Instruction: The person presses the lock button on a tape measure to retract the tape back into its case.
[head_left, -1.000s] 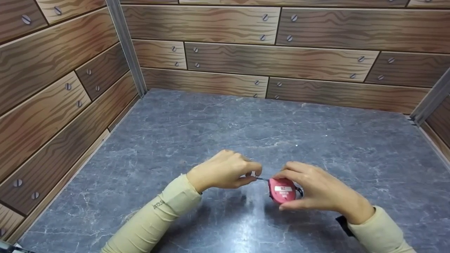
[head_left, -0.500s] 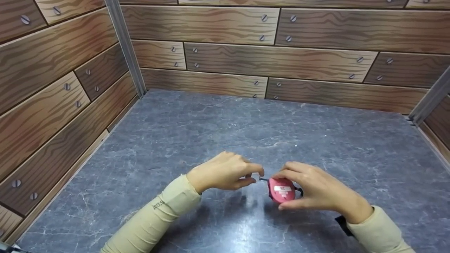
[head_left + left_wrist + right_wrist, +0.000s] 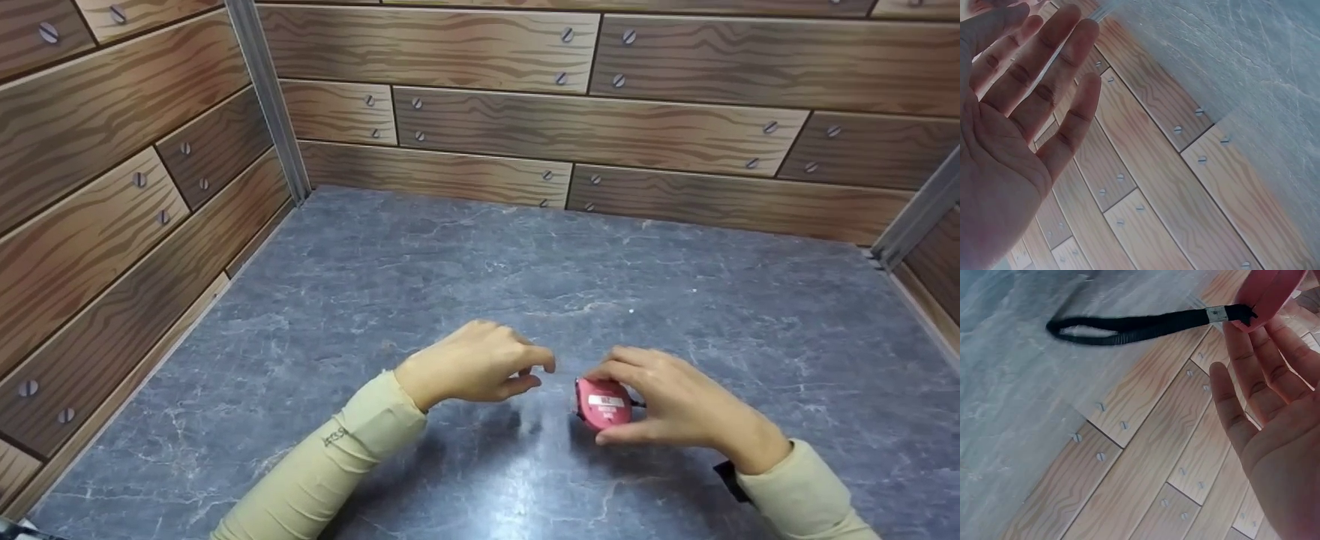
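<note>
My right hand (image 3: 667, 401) grips a red tape measure (image 3: 604, 405) with a white label, thumb below and fingers above, just over the tabletop. In the right wrist view a black wrist strap (image 3: 1129, 328) dangles from the red case (image 3: 1269, 295). My left hand (image 3: 480, 364) hovers to the left of the tape measure, apart from it, fingers loosely bent and holding nothing. The left wrist view shows this hand's palm (image 3: 1008, 152) with its fingers extended. No blade shows outside the case in the head view.
A grey-blue marbled tabletop (image 3: 480, 262) lies under both hands. Wood-patterned panels (image 3: 480, 124) stand behind it and at the left (image 3: 112, 247). Metal posts rise at the back left corner (image 3: 274, 112) and at the right (image 3: 911, 217).
One second ago my left hand pinched the end of the short blade. It let go, and the blade end slid into the case. The left hand drew slightly left; the right stayed nearly still.
</note>
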`<state>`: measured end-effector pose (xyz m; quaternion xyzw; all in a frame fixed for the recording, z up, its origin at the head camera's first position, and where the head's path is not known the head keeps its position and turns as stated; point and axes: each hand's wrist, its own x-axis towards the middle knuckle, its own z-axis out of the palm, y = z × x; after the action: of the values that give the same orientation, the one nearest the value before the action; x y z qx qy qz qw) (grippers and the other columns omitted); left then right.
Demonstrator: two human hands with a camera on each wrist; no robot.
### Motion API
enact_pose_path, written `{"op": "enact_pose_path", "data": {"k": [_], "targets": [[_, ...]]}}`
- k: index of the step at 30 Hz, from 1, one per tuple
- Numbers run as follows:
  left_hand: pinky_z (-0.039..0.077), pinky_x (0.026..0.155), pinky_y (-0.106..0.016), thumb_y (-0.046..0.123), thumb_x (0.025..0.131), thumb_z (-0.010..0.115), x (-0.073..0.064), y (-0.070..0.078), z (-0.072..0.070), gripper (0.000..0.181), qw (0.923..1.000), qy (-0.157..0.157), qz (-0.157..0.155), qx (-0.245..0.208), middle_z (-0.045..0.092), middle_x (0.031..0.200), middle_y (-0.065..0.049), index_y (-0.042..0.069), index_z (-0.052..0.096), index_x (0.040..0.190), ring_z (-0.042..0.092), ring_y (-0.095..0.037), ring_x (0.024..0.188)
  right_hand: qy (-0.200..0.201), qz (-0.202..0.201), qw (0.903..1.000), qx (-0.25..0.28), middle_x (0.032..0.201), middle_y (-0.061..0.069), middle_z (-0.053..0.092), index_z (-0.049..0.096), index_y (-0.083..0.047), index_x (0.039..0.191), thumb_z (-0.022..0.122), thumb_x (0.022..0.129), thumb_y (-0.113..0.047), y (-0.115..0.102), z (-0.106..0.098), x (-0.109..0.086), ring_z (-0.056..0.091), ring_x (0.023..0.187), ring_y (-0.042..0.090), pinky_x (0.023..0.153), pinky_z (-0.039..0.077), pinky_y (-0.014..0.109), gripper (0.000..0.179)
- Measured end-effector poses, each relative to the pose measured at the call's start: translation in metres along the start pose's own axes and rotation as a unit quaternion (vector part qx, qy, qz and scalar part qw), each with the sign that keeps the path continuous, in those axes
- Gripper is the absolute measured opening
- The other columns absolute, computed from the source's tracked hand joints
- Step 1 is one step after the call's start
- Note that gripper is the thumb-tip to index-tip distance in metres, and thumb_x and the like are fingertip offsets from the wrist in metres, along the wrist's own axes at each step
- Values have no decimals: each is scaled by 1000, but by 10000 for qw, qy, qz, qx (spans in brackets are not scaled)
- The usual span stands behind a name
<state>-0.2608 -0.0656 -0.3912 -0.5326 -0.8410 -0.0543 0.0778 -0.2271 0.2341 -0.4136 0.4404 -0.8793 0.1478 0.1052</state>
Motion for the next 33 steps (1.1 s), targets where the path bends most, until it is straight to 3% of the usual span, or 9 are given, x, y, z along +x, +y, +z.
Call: {"op": "enact_pose_path", "data": {"k": [6, 15, 27, 33], "targets": [[59, 64, -31, 24, 104, 69, 4, -2, -2, 19, 9999, -67, -126, 14, 81, 99, 5, 20, 74, 122, 75, -10, 79, -371, 541, 9978, 134, 106, -12, 69, 76, -17, 119, 93, 79, -52, 17, 4, -1, 63, 90, 1, 78, 58, 30, 55], [61, 66, -35, 22, 103, 70, 0, -13, -2, 18, 9991, -92, -408, -97, 82, 99, 3, 18, 75, 120, 76, -13, 80, -722, 1106, 9911, 172, 109, -6, 69, 74, -14, 122, 88, 82, -56, 38, 13, 21, 65, 94, 8, 83, 59, 34, 60], [64, 74, -42, 23, 102, 71, -9, -31, 6, 19, 9937, -223, -1072, -228, 83, 101, 2, 17, 76, 120, 79, -18, 87, -884, 1127, 9895, 198, 114, 2, 69, 71, -7, 130, 85, 88, -54, 45, 25, 39, 67, 100, 16, 90, 60, 43, 65], [64, 78, -46, 25, 103, 71, -15, -43, 13, 25, 9874, -110, -1538, -343, 81, 113, -3, 16, 74, 126, 77, -24, 91, -883, 1194, 9887, 208, 130, 15, 66, 59, -6, 149, 75, 96, -57, 43, 28, 39, 69, 114, 32, 99, 58, 57, 76]]}}
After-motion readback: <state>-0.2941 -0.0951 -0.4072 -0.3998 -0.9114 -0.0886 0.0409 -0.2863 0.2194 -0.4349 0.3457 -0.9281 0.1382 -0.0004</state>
